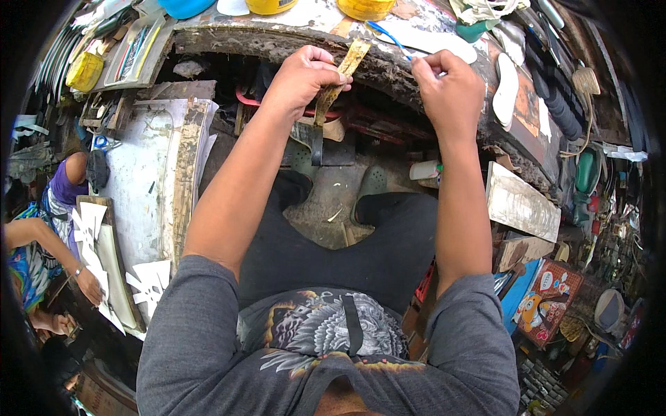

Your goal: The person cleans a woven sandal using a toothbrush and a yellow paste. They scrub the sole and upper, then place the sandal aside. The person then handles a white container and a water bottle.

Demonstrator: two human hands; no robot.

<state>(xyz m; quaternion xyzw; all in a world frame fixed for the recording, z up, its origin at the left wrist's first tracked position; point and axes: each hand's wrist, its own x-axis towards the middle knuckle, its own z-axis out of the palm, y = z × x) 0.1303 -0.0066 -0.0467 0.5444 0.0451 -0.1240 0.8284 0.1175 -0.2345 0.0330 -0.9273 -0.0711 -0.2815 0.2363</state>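
While the person sits in a dark grey shirt (184, 340) and black trousers (277, 253), both forearms reach forward over the lap. Green clogs (372, 182) on the floor below, set apart. Left hand (312, 78): thumb and fingers pinched on a worn yellow-brown strip (350, 61), gripped partway along its length. Strip held aslant in front of the table edge, upper end leaning right, lower end hanging below the fingers. Right hand (444, 80): fingertips closed on a thin blue tool (390, 36), its other end pointing up and left, near the strip's upper end. Possibly a small brush; too little of it shows to be sure.

Beyond the hands, a rough, stained table (239, 41). On it, just past the right hand, a white sole-shaped piece (444, 47); a second white sole (504, 91) lies farther right. Left of the person, a pale board (142, 166) with a wooden edge. Along the table's far side, a yellow container (368, 8) and a blue container (186, 7). At far left, a co-worker's hand (88, 286) beside white cut pieces (94, 239).
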